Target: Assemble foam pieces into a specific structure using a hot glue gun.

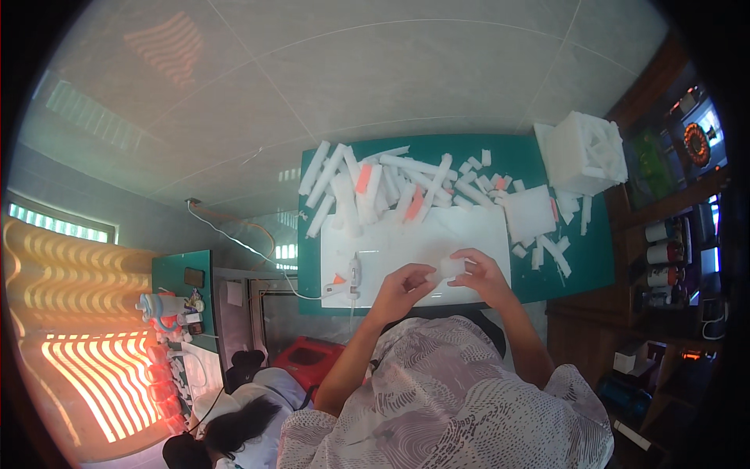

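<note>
Over the near part of a white board (391, 254), both my hands meet at a small white foam piece (451, 268). My right hand (483, 280) grips it from the right with thumb and fingers. From the other side, my left hand (404, 289) pinches at its left end, where a small pale bit shows at the fingertips. Whether that bit is separate, I cannot tell. Left of my left hand, a white hot glue gun (354, 275) with an orange part lies on the board, its cord running off to the left.
Many white foam strips (320, 176), some with pink patches, are heaped along the table's far side. A square foam block (529, 214) and offcuts lie right on the green table (590, 258). A white foam box (582, 152) stands at the far right corner. Another person (250, 422) is at lower left.
</note>
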Demonstrator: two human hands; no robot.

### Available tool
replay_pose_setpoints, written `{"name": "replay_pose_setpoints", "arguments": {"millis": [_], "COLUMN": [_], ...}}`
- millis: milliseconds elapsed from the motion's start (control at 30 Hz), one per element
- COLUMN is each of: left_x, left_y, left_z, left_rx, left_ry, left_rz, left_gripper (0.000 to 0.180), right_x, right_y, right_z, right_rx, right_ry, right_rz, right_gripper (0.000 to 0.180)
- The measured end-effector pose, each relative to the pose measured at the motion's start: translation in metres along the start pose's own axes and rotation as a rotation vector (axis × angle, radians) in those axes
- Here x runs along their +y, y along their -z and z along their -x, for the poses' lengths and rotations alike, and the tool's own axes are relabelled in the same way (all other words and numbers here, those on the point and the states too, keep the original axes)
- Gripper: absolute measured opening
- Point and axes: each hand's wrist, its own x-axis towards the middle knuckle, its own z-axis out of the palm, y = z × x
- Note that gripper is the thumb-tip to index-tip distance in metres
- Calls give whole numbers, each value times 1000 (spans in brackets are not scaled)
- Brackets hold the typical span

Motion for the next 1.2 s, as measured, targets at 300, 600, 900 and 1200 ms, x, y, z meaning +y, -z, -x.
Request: {"name": "replay_pose_setpoints", "arguments": {"millis": [300,600,900,1200], "left_x": [9,5,2,2], "left_y": [-7,-10,-1,6], "left_z": [6,5,5,10], "left_rx": [94,77,21,-42], "left_ry": [-272,-212,-231,-219], "left_rz": [-179,86,226,302], "left_gripper": [26,20,22,22], "right_x": [3,7,-12,-23], "right_y": [-4,-2,-9,-17], "right_z": [-1,-4,-4,-4], "right_rx": [-85,-89,-160,-241], "right_ry": [-36,-85,-108,-82], "right_rz": [-34,-182,-24,148], "right_gripper": [37,40,39,38]}}
